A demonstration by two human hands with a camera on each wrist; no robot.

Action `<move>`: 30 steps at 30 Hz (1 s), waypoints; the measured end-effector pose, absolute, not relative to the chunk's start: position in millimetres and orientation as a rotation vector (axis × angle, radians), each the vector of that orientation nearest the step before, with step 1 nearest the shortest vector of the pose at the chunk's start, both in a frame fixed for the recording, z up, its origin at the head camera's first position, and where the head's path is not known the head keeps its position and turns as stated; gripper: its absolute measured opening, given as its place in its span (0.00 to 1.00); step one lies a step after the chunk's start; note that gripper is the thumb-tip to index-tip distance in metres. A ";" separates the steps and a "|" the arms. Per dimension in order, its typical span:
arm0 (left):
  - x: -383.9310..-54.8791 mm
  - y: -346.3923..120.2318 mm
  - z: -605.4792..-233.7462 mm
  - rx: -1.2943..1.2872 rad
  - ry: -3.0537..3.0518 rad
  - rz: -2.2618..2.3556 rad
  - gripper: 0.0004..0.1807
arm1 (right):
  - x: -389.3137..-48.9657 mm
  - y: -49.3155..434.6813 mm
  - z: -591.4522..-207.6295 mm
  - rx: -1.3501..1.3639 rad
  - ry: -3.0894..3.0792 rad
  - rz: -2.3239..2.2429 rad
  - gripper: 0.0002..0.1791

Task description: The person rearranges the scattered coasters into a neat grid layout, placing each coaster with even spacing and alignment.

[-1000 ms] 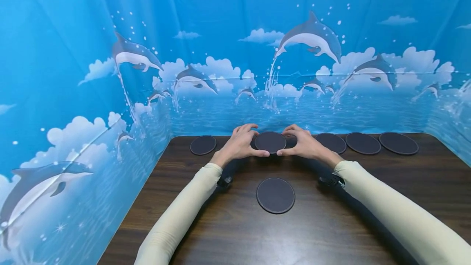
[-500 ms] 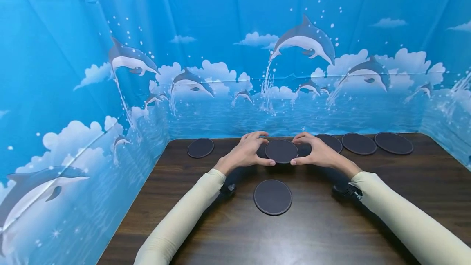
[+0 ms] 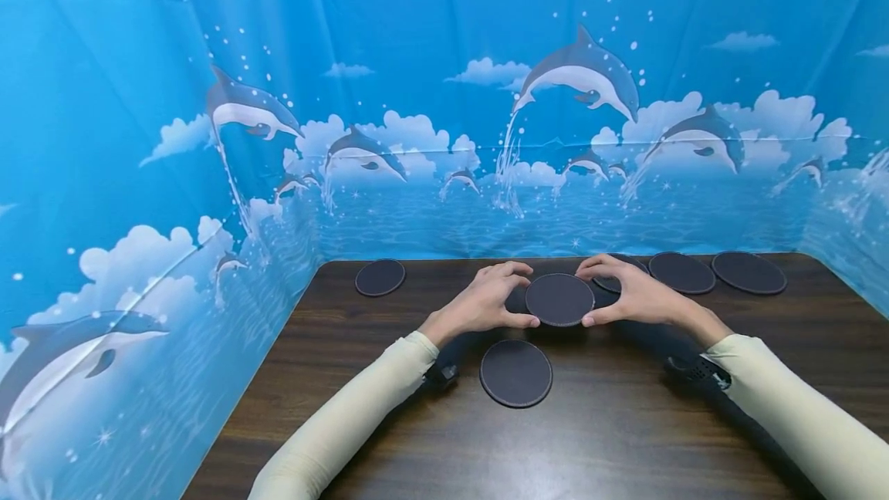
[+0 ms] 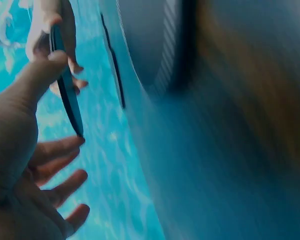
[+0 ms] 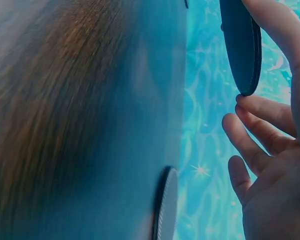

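A dark round coaster [image 3: 559,300] with a stitched edge is held above the table between both hands. My left hand [image 3: 488,298] pinches its left edge between thumb and fingertips, and my right hand [image 3: 635,293] pinches the opposite edge. In the left wrist view the held coaster [image 4: 67,85] appears edge-on, thumb on one side and index fingertip at its lower end. The right wrist view has the coaster [image 5: 242,47] between thumb and index finger, the other fingers loosely bent. Nearer to me, a second coaster [image 3: 516,373] lies flat on the table.
Along the far edge of the dark wooden table [image 3: 389,423] lie more coasters: one at the far left [image 3: 380,278], and three on the right, including the rightmost coaster [image 3: 749,272]. My right hand partly covers one of them. A blue dolphin-print curtain [image 3: 430,199] stands behind the table.
Both hands have carried the held coaster to the right and a little toward me. The coasters on the table have stayed where they were.
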State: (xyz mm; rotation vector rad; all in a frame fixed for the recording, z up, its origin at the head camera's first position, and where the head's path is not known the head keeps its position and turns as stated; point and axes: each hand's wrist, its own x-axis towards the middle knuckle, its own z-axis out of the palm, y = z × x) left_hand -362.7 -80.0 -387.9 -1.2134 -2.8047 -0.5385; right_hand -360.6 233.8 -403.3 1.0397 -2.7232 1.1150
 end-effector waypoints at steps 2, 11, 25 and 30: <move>-356.0 -74.7 -385.1 -1.194 -2.793 -0.580 0.39 | -355.0 239.2 -399.4 1.039 -2.719 1.112 0.38; -330.0 -54.0 -381.5 -1.156 -2.826 -0.652 0.38 | -330.2 260.4 -400.3 1.091 -2.690 1.029 0.37; -307.5 -41.9 -399.2 -1.228 -2.941 -0.423 0.38 | -298.9 261.5 -411.3 1.144 -2.801 0.872 0.39; -304.0 -42.1 -401.6 -1.275 -2.967 -0.322 0.35 | -292.7 256.5 -414.9 1.163 -2.821 0.774 0.38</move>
